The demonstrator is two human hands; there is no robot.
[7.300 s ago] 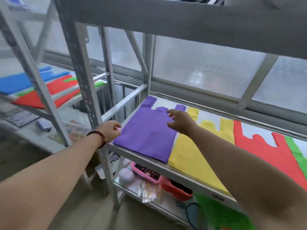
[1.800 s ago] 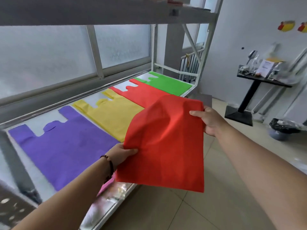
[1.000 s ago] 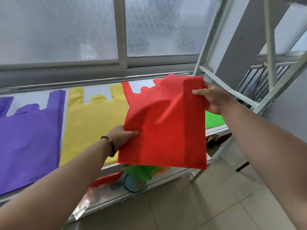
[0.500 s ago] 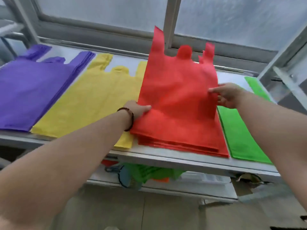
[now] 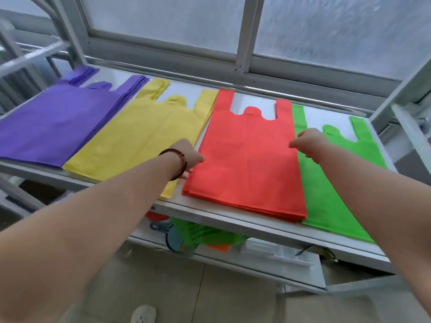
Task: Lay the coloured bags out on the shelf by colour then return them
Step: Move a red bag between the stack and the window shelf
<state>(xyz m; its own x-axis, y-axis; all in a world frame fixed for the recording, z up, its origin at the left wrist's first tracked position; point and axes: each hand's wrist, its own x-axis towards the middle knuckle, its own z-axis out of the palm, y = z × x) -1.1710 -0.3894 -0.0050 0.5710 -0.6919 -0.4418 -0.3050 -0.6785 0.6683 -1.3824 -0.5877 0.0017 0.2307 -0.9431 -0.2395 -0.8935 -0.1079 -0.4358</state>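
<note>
A frosted window [image 5: 168,22] runs behind the metal shelf [image 5: 233,220], and grey uprights frame it at both ends. On the lower shelf [image 5: 291,257], partly hidden by the upper board, sit a blue hand mirror [image 5: 175,241], a green plastic basket [image 5: 205,234] whose contents cannot be made out, and a clear box [image 5: 275,250].

Across the shelf, four stacks of vest-style bags lie flat with handles toward the window: the purple stack [image 5: 58,122] at the far left, the yellow stack [image 5: 140,136] overlapping its edge, the red stack [image 5: 249,157], and the green stack [image 5: 331,178] at the right, partly under the red one.

The left hand [image 5: 190,157], a dark bead bracelet [image 5: 178,159] at its wrist, rests on the left edge of the red stack with fingers bent down against the cloth. The right hand [image 5: 307,142] hovers at the red stack's right edge, fingers loosely curled, pinching nothing that can be seen. A pale shoe [image 5: 143,314] shows on the tiled floor below.
</note>
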